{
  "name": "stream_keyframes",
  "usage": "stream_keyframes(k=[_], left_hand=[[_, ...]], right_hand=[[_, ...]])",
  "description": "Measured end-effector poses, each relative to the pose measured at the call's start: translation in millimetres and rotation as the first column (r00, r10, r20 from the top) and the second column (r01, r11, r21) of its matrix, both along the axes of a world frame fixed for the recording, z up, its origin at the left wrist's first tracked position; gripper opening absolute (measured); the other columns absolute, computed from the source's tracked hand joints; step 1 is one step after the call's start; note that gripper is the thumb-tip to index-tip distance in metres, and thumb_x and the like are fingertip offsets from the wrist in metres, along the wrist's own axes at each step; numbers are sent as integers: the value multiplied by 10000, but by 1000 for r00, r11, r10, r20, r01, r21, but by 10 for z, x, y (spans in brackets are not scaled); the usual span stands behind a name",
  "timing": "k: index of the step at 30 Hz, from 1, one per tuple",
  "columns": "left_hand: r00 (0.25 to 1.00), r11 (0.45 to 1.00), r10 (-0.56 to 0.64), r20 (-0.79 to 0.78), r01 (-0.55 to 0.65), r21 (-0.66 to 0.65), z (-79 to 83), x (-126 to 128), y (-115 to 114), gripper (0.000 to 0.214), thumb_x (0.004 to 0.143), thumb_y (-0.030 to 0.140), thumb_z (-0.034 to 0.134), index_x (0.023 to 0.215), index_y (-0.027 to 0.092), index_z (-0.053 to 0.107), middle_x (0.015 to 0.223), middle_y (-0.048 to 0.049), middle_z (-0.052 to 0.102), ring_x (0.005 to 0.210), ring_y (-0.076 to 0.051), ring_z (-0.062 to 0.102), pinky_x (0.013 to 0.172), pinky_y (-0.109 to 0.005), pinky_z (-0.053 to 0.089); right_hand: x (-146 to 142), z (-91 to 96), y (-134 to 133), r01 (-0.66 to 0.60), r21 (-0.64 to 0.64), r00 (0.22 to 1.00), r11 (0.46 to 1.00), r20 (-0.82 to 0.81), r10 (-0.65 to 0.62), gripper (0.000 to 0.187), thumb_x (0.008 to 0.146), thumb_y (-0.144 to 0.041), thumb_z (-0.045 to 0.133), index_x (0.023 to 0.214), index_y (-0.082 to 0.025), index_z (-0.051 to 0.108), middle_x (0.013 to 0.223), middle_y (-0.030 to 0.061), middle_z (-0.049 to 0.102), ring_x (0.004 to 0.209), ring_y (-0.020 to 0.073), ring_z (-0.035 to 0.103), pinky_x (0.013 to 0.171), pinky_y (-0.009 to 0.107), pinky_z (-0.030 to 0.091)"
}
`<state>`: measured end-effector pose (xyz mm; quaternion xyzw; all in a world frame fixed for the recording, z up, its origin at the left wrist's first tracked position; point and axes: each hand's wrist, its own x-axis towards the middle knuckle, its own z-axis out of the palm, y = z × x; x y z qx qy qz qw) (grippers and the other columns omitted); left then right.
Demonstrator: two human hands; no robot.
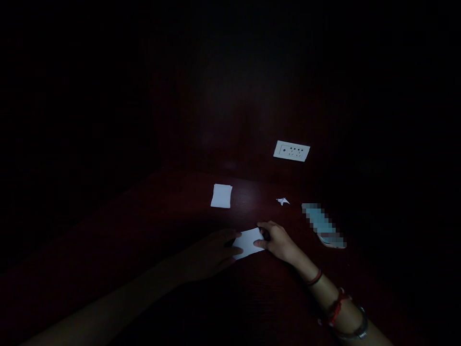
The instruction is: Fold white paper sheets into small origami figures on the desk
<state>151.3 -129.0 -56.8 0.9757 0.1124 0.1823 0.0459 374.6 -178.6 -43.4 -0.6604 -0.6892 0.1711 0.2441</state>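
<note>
The scene is very dark. A small white sheet of paper [248, 242] lies on a dark reddish table [162, 216]. My left hand [211, 254] rests on the paper's left edge, fingers lying fairly flat on it. My right hand [277, 240] is at the paper's right edge, with thumb and fingers pinched on it. Red string bracelets and a metal bangle circle my right wrist.
A stack of white paper squares [221, 195] lies farther back on the table. A tiny folded white paper shape [283, 201] sits to the right of it. A phone [324, 226] lies at the right. On the wall behind is a white power socket [291, 151].
</note>
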Motion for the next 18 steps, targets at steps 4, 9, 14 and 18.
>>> stream_keyframes(k=[4,9,14,18], left_hand=[[998,1000,10,-59,-10,6,18,-10,16,335,817,303,416,1147,248,426,1215,-42,406,1120,-220,340,909,-387,320],[996,997,70,-59,-71,-19,28,1,-7,411,809,352,418,1196,227,364,1210,-45,413,1088,-205,378,891,-359,343],[996,998,70,-52,-70,7,-23,11,16,391,814,339,413,1186,226,376,1236,-40,389,1131,-212,332,908,-375,320],[996,997,73,-59,-72,15,-44,16,16,387,809,343,420,1176,224,387,1239,-46,383,1129,-212,335,902,-378,325]], right_hand=[[10,-9,20,36,-74,998,997,-39,-39,491,580,-256,651,1040,-134,533,785,29,551,692,143,530,638,230,413],[23,3,27,55,-51,998,997,2,-55,413,538,-262,673,928,-161,581,857,41,496,795,161,495,721,253,388],[30,36,29,9,-48,1000,999,7,-9,365,554,-239,658,901,-175,565,871,35,488,801,155,487,714,252,396],[44,46,29,-7,-23,999,1000,46,8,458,568,-274,659,990,-149,530,887,66,514,811,172,491,731,267,386]])
